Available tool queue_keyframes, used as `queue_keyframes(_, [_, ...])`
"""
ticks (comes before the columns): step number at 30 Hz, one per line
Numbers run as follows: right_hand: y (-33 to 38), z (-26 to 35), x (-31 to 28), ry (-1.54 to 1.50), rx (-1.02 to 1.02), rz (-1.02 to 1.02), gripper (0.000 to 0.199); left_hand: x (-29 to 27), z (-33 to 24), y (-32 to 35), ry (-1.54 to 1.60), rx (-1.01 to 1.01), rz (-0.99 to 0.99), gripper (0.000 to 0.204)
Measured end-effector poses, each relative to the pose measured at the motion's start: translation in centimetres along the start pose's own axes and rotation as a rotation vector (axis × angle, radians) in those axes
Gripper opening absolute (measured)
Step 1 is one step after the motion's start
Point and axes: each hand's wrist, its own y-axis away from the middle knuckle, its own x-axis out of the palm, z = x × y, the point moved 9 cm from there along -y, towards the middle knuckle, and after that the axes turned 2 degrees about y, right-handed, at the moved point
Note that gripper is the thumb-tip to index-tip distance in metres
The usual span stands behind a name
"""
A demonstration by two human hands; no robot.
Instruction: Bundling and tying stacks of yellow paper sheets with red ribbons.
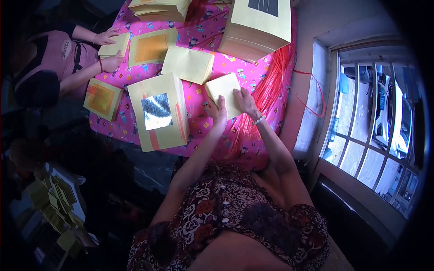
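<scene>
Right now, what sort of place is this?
Probably a home or small workshop for hand paper work: stacks of yellowish paper sheets on a pink patterned tablecloth, a barred window, a co-worker's hands folding too.

place: home workroom for paper craft | evidence: table under pink printed cloth (199,34), stacks of yellow foil-faced paper (158,113), red string bundle (266,86) | right: barred window (375,131), parked cars outside

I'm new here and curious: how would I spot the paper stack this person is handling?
On the pink patterned tablecloth, look near its right edge beside the red strings. The small pale yellow stack lies under both hands, left hand and right hand, plain-topped, without its neighbours' foil squares.
</scene>
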Motion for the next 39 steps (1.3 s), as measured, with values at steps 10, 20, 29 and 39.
queue_keyframes(10, [-0.2,-0.2,0.0,0.018,-0.104,-0.074,0.040,-1.1,-1.8,0.2,-0.129,0.198,-0.191,0.082])
queue_keyframes(20, [-1.0,-1.3,0.6,-0.034,-0.115,-0.044,0.038,-0.9,-1.8,0.1,-0.075,0.189,-0.174,0.080])
queue_keyframes(29, [-0.1,-4.0,1.3,-0.095,-0.102,-0.036,0.036,-2.0,-1.6,0.6,-0.130,0.195,-0.193,0.078])
queue_keyframes(39, [-3.9,13.6,-1.4,0.299,-0.481,-0.007,0.057,-3.6,-1.7,0.1,-0.040,0.228,-0.157,0.079])
